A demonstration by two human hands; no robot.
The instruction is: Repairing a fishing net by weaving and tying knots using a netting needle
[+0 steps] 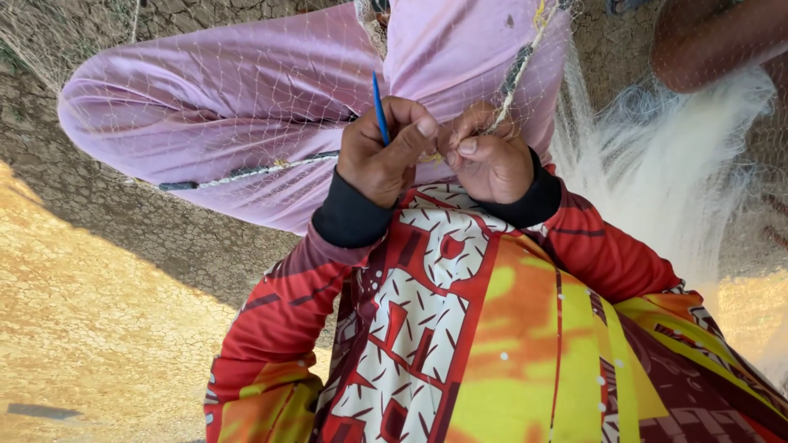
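My left hand (384, 154) is closed around a thin blue netting needle (379, 111) that sticks up out of the fist. My right hand (490, 161) sits right beside it, knuckles almost touching, and pinches the net's twisted edge rope (517, 70) where it meets the fine white mesh (246, 98). The rope runs up to the right and also left across my pink-trousered lap (205, 123), over which the mesh is draped. What lies between my fingertips is hidden.
A heap of white netting (665, 164) lies to the right. Another person's bare limb (714, 41) shows at the top right. Dry cracked ground (98, 312) lies to the left, partly sunlit. My red and yellow patterned shirt (492, 328) fills the bottom.
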